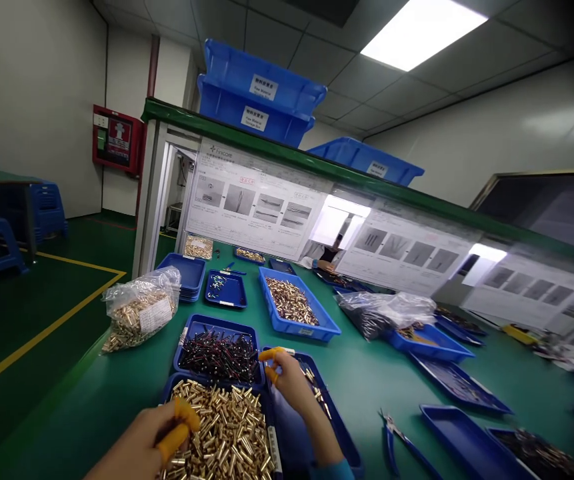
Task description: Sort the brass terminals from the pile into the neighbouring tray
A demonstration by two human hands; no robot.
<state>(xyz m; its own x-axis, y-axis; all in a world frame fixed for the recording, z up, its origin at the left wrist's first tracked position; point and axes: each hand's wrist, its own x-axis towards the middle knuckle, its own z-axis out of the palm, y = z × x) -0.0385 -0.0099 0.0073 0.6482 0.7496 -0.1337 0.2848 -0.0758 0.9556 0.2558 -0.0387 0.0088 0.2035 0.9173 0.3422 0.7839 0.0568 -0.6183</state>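
My left hand [149, 437], with yellow finger cots on the thumb and forefinger, is over the left part of a tray heaped with small brass tubes [234, 427]. Its thumb and fingertip come together; whether a tube is pinched there I cannot make out. My right hand [291, 383] also wears yellow cots. Its forefinger and thumb are apart at the right edge of a blue tray of thin dark pins [219, 353], and I see nothing between them. Under the right forearm lies a blue tray [339, 427] with a few brass pieces along its far side.
Ahead stands a blue bin of brass parts [307, 327]. A clear bag of brass parts [139, 317] sits at left, near stacked trays [184, 270]. Blue-handled pliers [391, 427] lie at right, by another tray [459, 433]. Beyond the hanging sheets a person's hand [324, 265] shows.
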